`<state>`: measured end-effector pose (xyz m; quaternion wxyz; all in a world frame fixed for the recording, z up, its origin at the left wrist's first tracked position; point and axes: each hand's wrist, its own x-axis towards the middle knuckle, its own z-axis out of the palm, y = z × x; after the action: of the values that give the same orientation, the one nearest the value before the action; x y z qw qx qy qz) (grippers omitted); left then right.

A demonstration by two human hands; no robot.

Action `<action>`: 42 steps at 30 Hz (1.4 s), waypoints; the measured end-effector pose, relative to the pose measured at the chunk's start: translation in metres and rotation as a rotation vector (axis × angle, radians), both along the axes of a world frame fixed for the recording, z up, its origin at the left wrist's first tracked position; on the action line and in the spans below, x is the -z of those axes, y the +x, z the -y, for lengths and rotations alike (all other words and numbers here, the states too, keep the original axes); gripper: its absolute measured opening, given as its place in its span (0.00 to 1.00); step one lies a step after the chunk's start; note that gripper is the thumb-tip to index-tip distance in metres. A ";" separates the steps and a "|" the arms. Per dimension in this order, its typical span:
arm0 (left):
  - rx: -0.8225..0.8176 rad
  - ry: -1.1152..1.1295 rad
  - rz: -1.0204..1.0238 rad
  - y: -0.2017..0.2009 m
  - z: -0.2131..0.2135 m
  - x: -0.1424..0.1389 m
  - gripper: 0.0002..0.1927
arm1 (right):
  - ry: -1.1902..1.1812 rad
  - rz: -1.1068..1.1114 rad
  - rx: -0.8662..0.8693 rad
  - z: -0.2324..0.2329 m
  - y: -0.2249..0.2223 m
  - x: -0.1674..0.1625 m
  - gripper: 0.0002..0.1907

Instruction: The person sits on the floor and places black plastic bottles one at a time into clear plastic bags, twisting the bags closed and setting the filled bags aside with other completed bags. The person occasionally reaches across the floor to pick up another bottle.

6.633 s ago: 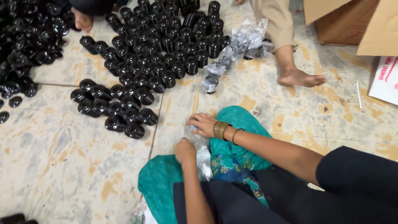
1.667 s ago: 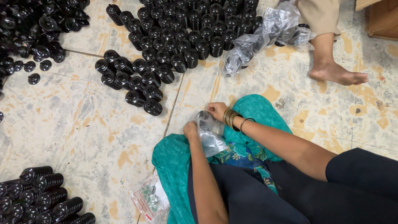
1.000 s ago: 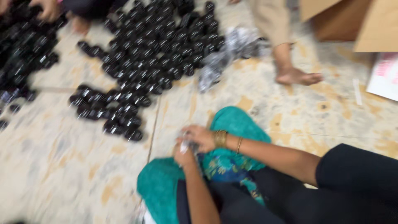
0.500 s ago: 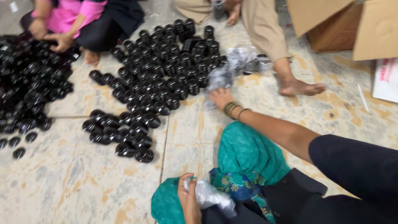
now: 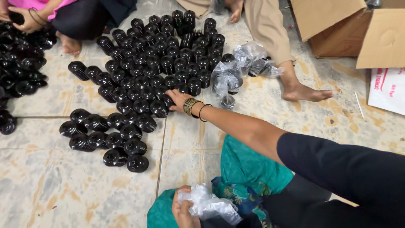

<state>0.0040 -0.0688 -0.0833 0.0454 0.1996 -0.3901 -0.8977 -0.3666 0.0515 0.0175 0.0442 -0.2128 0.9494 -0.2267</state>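
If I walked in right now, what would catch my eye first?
The mass of black ribbed caps spread over the tiled floor. The right hand, with bangles at the wrist, reaches out and touches one cap at the pile's near edge, while the left hand grips a crumpled clear plastic bag in the lap.

Right hand (image 5: 176, 98) outstretched, left hand (image 5: 182, 207) clenched.

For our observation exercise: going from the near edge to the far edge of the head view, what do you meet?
Left hand gripping a clear plastic bag → teal cloth → right hand on the black ribbed parts → another person's foot.
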 end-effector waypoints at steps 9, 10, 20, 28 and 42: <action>-0.102 0.001 0.208 -0.011 -0.011 -0.014 0.20 | -0.039 -0.002 -0.356 -0.042 0.071 0.038 0.35; -0.084 -0.017 0.186 -0.011 -0.013 -0.015 0.17 | -0.047 0.049 -0.361 -0.049 0.092 0.043 0.34; -0.154 -0.395 0.038 -0.011 -0.042 -0.052 0.10 | -0.268 -0.044 -0.371 -0.096 0.210 0.016 0.26; -0.072 -0.270 -0.044 -0.012 -0.065 -0.073 0.10 | -0.740 0.632 -0.269 -0.100 0.254 0.026 0.12; 0.017 -0.328 -0.107 -0.011 -0.067 -0.085 0.10 | -0.828 0.561 -0.153 -0.107 0.262 0.018 0.10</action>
<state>-0.0070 -0.0020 0.0018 0.0905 0.1381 -0.5300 -0.8318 -0.1047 0.1585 -0.0007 0.2261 -0.2124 0.7132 -0.6286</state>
